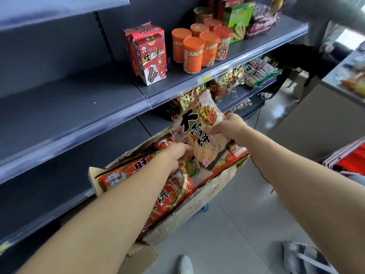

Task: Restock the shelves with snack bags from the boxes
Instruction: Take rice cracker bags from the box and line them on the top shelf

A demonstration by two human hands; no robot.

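A cream and orange snack bag (197, 123) with large black characters is held up above an open cardboard box (199, 200). My right hand (229, 125) grips the bag's right edge. My left hand (175, 155) holds its lower left corner, fingers pinched on the wrapper. The box leans against the dark shelving and holds several red snack bags (167, 194). The lower shelf (154, 121) right behind the raised bag carries red and gold bags (227, 82).
The upper shelf (246, 54) carries red cartons (150, 54), orange-lidded jars (197, 50) and a green box (238, 18). The shelves to the left (59, 107) are bare. A person stands at the top right (324, 26). A counter (324, 123) stands across the tiled aisle. A smaller box (138, 256) lies on the floor.
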